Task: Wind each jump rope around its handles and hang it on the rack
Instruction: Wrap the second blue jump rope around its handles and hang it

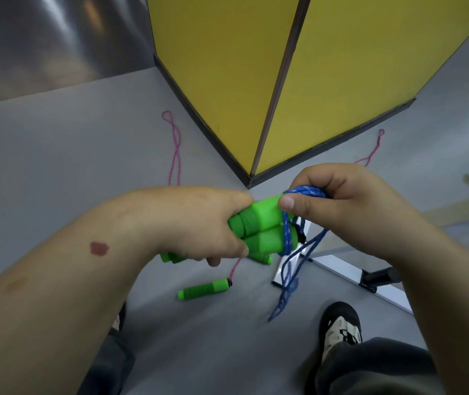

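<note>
The left hand [199,226] is gripping the paired bright green foam handles [259,229], long axis running left to right, while the right hand [339,203] is pinching the blue braided rope [307,192] at their right end (the loose tail is dangling floorward), so winding falls to the right hand.

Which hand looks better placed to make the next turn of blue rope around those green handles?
The right hand, probably. It already pinches the blue rope beside the green handles, while the left hand grips them.
</note>
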The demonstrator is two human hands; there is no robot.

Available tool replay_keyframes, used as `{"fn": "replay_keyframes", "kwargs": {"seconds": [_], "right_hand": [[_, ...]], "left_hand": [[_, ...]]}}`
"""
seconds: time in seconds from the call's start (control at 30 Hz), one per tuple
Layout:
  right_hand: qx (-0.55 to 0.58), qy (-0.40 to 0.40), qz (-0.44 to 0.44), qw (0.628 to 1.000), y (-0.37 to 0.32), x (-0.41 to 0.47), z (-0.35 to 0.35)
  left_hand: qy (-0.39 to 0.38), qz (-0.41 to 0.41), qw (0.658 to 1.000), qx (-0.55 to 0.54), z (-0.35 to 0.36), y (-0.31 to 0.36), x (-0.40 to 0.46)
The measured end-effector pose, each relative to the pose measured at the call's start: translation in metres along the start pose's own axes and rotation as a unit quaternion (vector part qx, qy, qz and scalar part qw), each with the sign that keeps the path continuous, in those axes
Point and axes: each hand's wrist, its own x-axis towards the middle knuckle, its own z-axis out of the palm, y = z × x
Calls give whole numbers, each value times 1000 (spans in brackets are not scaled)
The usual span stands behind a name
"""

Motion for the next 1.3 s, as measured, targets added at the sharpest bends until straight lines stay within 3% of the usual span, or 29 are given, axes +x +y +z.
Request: {"fn": "replay_keyframes", "kwargs": {"seconds": [0.17, 0.3, 0.4, 0.63, 0.77, 0.87, 0.97, 1.1, 1.2, 1.3], "right_hand": [[97, 14, 35, 995, 3, 6, 2], [286, -1, 122, 951, 12, 10, 3], [325, -25, 159, 932, 17, 11, 6], [305, 51, 217, 926, 19, 14, 8], [246, 45, 237, 939, 21, 14, 8], [204, 54, 255, 944, 21, 15, 9], [173, 121, 246, 946, 22, 16, 11], [85, 261, 198, 941, 22, 15, 11], [185, 224, 132, 948, 18, 13, 13], [148, 160, 47, 975, 16, 13, 24]], "left_hand": [[-96, 71, 992, -36, 1, 0, -2], [-81, 141, 974, -160, -6, -6, -6], [-34, 164, 959, -231, -9, -9, -7], [90, 156, 925, -335, -7, -11, 0], [142, 131, 917, -350, -6, -13, 4], [167, 111, 912, -359, -5, -14, 6], [168, 95, 904, -381, -6, -13, 6], [195, 67, 922, -327, -8, -9, 5], [245, 50, 952, -174, -4, -6, 7], [219, 45, 970, -92, 3, 1, 7]]}}
